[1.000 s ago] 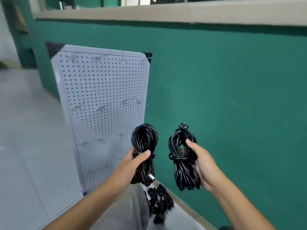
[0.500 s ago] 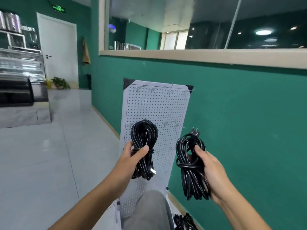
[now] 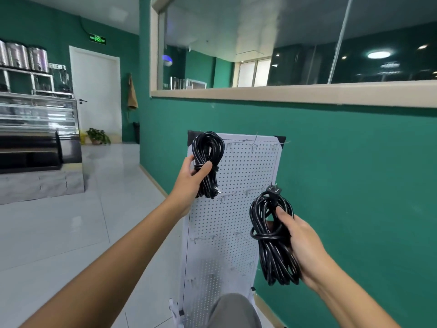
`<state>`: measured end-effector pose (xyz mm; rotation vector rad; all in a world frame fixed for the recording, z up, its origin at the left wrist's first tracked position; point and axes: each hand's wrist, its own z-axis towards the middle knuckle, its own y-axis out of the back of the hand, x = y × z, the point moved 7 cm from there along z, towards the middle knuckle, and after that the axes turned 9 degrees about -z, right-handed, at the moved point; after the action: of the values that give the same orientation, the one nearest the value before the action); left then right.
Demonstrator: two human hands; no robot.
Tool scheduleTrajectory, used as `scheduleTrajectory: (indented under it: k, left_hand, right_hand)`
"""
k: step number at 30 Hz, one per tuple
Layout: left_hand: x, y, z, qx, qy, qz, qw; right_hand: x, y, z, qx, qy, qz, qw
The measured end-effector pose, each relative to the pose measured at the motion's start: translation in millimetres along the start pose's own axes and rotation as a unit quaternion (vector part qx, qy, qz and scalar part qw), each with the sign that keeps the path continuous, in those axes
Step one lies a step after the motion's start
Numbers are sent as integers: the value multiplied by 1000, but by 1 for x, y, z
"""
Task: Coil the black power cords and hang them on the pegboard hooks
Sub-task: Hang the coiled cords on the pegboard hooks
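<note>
Two coiled black power cords are held up in front of a white pegboard (image 3: 238,209) that leans against a green wall. The left cord bundle (image 3: 208,162) is gripped by the left hand (image 3: 191,178), thumb curled across the wrapped waist and fingers behind it, with its top loop raised to the board's upper left corner, near the top row of hooks (image 3: 255,143). Whether the loop already touches a hook cannot be told. The right cord bundle (image 3: 274,237) is gripped by the right hand (image 3: 302,242) lower down and nearer the camera, thumb pressed over the strands just above the waist.

Each bundle is judged light to moderate in weight, flexible yet springy, with a smooth, somewhat slippery jacket; loose loops could slide apart if squeezed anywhere but the wrapped waist, so that waist is the sound place to hold, leaving the top loop free for a hook.

Both bundles hang with the long axis near vertical. On the right one, the plug (image 3: 274,190) points upward; on the left, a plug end points down and to the right.
</note>
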<state>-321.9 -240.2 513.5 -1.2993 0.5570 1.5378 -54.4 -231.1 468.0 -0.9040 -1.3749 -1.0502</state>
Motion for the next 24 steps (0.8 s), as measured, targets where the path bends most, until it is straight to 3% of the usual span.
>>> scheduleTrajectory:
  k: [10,24]
  left_hand:
    - [-14,-12,51,-25,-80,77,994]
    - [-3,-22,74,-47,-75,72,993]
  right_hand:
    - [-10,-5,12,2,-18,-21,1000]
    - [-10,-2,20,-6,-22,12,1000]
